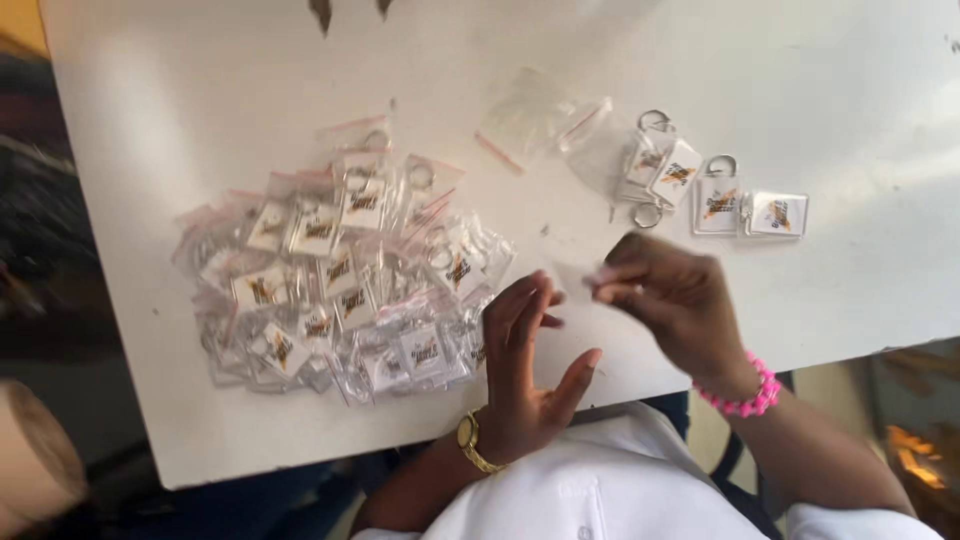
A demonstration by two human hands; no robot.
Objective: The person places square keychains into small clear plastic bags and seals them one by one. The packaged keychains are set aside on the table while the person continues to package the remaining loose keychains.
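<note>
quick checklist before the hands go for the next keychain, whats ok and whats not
1. Left hand free: ok, open with fingers spread, at the edge of the bagged pile.
2. Right hand free: cannot tell, fingertips pinched together and blurred.
3. Pile of bagged keychains clear of the table edge: ok.
4. Loose keychains within view, unbagged: ok, a small group beyond the right hand.
5. Empty clear bags on hand: ok, beside the loose keychains.
6. White table space between the hands: ok.
</note>
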